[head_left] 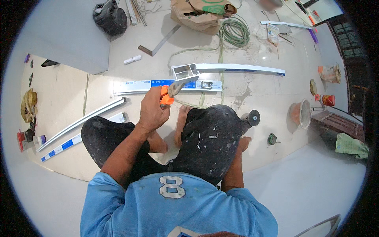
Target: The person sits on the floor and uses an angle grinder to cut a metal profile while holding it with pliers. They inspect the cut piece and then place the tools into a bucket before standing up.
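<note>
Orange plastic shows between the fingers of the left hand, which is clenched around the grip of a hand tool; its grey metal head sticks out past the knuckles and meets the open end of a white aluminium profile, though the fist hides most of the handle and the exact kind of tool is hard to make out. The profile is a hollow box section lying across the pale tiled floor, its near end raised toward the tool and its far end running off to the right. Just behind it lies a flat strip with blue and white wrapping, partly covered by the hand. The right hand is mostly hidden behind the raised right knee in dark paint-spattered trousers; only a few fingers show, resting by the body of an angle grinder whose round disc peeks out beside the knee, and whether that hand grips the grinder or merely lies against it I cannot tell. One bare foot shows between the knees, the other is covered by the legs. To the left, two more long profiles lie slanted on the floor, their lower ends bent by the lens rim. Farther off sit a coil of green hose, a brown paper sack cut by the top edge, a steel square and an orange-brown bucket.
</note>
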`<state>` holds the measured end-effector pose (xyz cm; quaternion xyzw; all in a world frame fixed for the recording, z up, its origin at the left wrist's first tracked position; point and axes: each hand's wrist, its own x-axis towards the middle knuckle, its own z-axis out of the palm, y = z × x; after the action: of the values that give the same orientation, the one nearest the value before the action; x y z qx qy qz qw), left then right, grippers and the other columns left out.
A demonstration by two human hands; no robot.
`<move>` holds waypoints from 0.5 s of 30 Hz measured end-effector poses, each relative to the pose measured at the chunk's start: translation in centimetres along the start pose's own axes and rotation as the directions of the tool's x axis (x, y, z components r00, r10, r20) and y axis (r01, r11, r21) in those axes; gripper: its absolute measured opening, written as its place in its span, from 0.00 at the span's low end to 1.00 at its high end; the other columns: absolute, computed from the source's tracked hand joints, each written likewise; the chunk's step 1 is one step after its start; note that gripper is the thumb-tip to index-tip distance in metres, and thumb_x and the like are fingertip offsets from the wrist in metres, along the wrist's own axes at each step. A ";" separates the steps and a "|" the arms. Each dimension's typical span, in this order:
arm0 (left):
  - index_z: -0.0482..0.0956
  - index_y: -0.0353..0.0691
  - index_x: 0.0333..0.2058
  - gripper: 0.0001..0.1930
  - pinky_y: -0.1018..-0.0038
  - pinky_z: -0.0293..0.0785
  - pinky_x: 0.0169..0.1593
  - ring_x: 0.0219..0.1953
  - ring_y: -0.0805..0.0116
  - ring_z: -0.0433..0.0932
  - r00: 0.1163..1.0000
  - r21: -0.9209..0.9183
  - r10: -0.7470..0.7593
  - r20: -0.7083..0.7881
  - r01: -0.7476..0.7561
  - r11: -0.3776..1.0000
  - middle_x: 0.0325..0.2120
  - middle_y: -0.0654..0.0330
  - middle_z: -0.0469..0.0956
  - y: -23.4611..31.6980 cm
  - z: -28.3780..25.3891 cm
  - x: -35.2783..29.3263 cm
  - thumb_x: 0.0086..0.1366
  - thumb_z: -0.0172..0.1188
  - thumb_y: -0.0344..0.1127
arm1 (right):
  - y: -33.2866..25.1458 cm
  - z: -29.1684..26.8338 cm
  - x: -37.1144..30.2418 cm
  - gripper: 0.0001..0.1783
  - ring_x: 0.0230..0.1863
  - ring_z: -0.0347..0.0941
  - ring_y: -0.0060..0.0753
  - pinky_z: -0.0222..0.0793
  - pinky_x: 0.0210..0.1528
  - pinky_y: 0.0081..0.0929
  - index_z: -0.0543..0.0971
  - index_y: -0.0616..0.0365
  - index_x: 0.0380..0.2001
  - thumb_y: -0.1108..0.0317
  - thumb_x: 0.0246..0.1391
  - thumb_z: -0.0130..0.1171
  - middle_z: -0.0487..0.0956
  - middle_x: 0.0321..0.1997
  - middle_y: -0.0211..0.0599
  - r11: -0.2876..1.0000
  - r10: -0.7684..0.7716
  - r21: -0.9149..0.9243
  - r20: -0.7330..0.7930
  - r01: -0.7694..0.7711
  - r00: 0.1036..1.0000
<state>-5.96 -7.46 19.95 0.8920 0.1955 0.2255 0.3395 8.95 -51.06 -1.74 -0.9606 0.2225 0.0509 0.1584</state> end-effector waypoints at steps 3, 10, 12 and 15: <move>0.77 0.35 0.49 0.18 0.52 0.76 0.46 0.42 0.40 0.78 0.994 -0.015 0.081 -0.078 -0.082 0.997 0.39 0.46 0.77 0.5 0.1 0.7 0.59 0.64 0.26 | 2.1 0.6 1.4 0.38 0.45 0.83 0.60 0.79 0.51 0.54 0.75 0.74 0.48 0.52 0.47 0.79 0.83 0.42 0.57 0.954 0.128 0.262 0.091 -0.148 0.988; 0.75 0.35 0.51 0.18 0.54 0.76 0.45 0.40 0.40 0.79 1.000 -0.133 -0.014 -0.028 0.010 0.991 0.39 0.45 0.78 0.4 -1.4 0.6 0.61 0.62 0.26 | 6.1 1.8 5.5 0.17 0.42 0.83 0.50 0.81 0.46 0.50 0.77 0.65 0.48 0.63 0.63 0.63 0.83 0.42 0.45 0.272 -0.185 0.657 0.752 -0.703 0.632; 0.73 0.34 0.53 0.19 0.53 0.77 0.45 0.39 0.40 0.79 0.983 -0.254 -0.183 0.006 0.178 0.951 0.38 0.44 0.78 1.3 -1.9 0.3 0.63 0.60 0.26 | 3.4 0.8 4.1 0.15 0.39 0.84 0.46 0.81 0.43 0.46 0.79 0.64 0.46 0.63 0.65 0.64 0.83 0.41 0.45 0.298 -0.144 0.612 0.788 -0.733 0.599; 0.71 0.34 0.55 0.19 0.51 0.77 0.46 0.39 0.42 0.81 0.928 -0.342 -0.340 0.150 0.371 0.863 0.36 0.43 0.79 3.0 -3.2 0.5 0.66 0.57 0.27 | 2.8 -0.2 2.7 0.17 0.38 0.84 0.43 0.81 0.42 0.42 0.79 0.65 0.45 0.62 0.63 0.68 0.84 0.39 0.43 0.456 -0.096 0.682 0.677 -0.572 0.730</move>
<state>-6.63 -7.64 24.30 0.7707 0.2967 0.1533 0.5426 10.16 -54.61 -2.82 -0.6241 0.2928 0.2746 0.6704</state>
